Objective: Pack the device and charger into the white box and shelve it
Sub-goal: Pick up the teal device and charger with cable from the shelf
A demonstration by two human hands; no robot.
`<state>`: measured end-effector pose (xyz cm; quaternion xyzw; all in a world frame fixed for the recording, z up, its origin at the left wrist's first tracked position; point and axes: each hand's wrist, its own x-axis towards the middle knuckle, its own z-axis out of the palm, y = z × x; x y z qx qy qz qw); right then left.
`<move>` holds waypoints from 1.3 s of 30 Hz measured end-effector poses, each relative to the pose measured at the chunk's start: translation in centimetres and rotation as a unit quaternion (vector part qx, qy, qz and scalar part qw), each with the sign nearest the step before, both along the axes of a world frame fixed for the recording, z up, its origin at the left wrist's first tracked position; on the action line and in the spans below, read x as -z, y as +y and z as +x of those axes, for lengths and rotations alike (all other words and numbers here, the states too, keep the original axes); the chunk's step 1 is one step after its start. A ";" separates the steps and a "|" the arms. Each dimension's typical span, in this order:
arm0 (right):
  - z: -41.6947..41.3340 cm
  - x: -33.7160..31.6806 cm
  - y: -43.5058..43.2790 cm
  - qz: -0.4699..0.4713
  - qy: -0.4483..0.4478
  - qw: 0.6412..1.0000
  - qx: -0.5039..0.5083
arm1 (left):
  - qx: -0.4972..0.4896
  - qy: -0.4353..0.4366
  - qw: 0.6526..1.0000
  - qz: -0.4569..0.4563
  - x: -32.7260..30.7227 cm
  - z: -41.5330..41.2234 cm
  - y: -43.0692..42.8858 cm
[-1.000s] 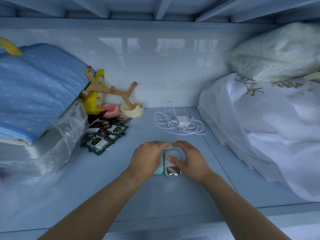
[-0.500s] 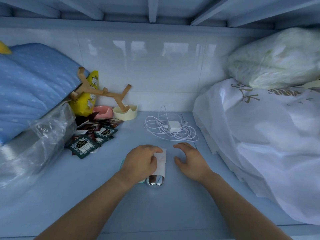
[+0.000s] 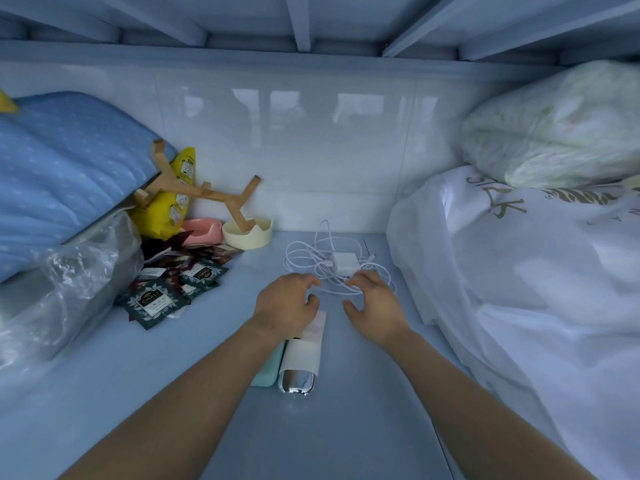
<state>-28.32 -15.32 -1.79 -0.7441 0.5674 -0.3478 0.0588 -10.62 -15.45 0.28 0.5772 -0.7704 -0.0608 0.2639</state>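
A: What is found around the device [image 3: 300, 358]?

B: It is laid on the shelf [image 3: 346, 431], chrome end nearest the camera, its far part covered by a white sleeve. To its right a white bag [image 3: 519, 289] is piled. Far to its left, blue bedding [image 3: 62, 174] is stacked.

A: And the hands?

B: The left hand [image 3: 285, 304] is held over the device's far end, fingers loosely curled, nothing gripped. The right hand [image 3: 375, 303] is held beyond and right of the device, fingers spread and bent above the cable. Contact cannot be told.

A: The charger [image 3: 343, 263]?

B: It is left beyond the device, cable looped around it. A teal case [image 3: 268, 368] is set against the device's left side.
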 end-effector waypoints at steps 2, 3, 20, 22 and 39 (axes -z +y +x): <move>0.1 0.1 -0.6 0.011 0.015 1.000 0.007 | -0.006 -0.010 1.000 0.002 0.1 -0.1 -0.9; 0.1 0.0 -1.0 0.014 0.024 1.000 0.012 | -0.004 -0.019 1.000 0.003 0.2 -0.2 -1.4; -0.9 0.5 -3.4 0.092 0.086 0.991 0.049 | 0.150 -0.069 0.985 0.042 1.0 -1.1 -5.1; -1.0 0.4 -3.1 0.091 0.094 0.991 0.041 | 0.162 -0.080 0.983 0.039 1.3 -0.9 -5.2; -0.6 1.0 -5.4 0.037 0.116 0.992 0.042 | 0.135 -0.098 0.985 0.036 0.9 -2.1 -7.1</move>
